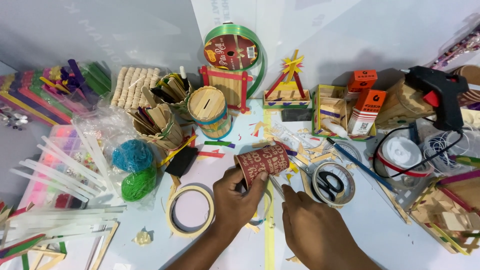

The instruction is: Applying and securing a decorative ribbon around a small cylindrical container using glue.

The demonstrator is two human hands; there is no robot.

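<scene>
A red paper cup (263, 162) with pale printing lies tipped on its side near the middle of the bench (380, 225), its long axis running roughly left to right and rising slightly toward the right. Its open mouth faces left and toward the person. The cup is smooth, thin-walled and slightly tapered.

The left hand (235, 196) is curled around the cup's mouth end, thumb on the near side and fingers wrapped over the rim, holding it just off the bench. The right hand (307, 222) sits just right of the cup and below it, fingers bent loosely with the forefinger tip close to the cup's underside; whether it pinches anything I cannot tell.

Left of the cup and nearer the person lies a flat ring of cream masking tape (190, 210). Right of the cup, black-handled scissors (328, 184) rest inside a clear round tape roll. Behind the cup stands a small barrel of wooden craft sticks (210, 111) with a slot in its lid, and farther back a spool of shiny green ribbon (234, 50). Well left of the cup are two fuzzy balls of string, one blue (132, 155) and one green (138, 183), inside a clear bag. Far right of the cup a black glue gun (440, 92) rests on a wooden piece. Cut slivers of coloured stick lie scattered around the cup.
</scene>
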